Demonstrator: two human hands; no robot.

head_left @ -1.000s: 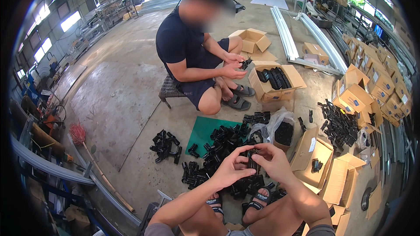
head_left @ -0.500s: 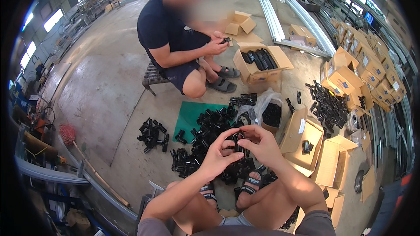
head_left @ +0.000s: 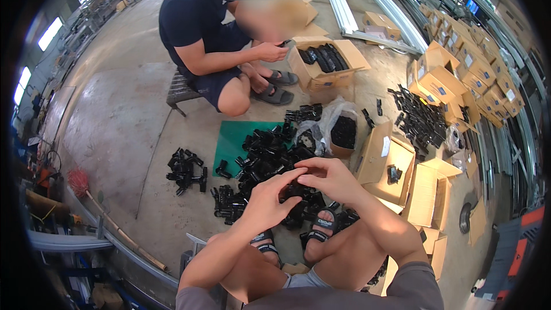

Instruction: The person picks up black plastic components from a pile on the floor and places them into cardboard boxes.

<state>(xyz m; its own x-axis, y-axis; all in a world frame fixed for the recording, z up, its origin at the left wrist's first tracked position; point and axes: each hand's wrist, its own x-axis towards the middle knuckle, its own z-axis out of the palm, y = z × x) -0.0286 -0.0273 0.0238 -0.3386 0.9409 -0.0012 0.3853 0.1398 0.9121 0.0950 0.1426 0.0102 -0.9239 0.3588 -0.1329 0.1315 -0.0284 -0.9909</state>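
My left hand (head_left: 270, 198) and my right hand (head_left: 333, 181) meet over a pile of black fittings (head_left: 267, 152). Their fingers curl around a small black fitting (head_left: 291, 188), whose outline blends into the dark pile behind it. The left thumb is apart from its fingertips, with the dark part between them. Under the heap lies a green sheet (head_left: 228, 138). Across from me a seated person holds a small black piece (head_left: 284, 43) near an open carton (head_left: 324, 80) packed with black parts.
A smaller group of black fittings (head_left: 186, 171) lies at left, near a broom (head_left: 115, 218). Open cartons (head_left: 427, 195) stand to my right, beside a plastic-lined box (head_left: 343, 132) of black pieces. Farther right are loose black parts (head_left: 416, 117) and stacked cartons (head_left: 476, 69).
The view has shifted, so the scene sits higher and further left. My fingers have closed further over the fitting, which shows less now. The other person's hands have moved slightly apart.
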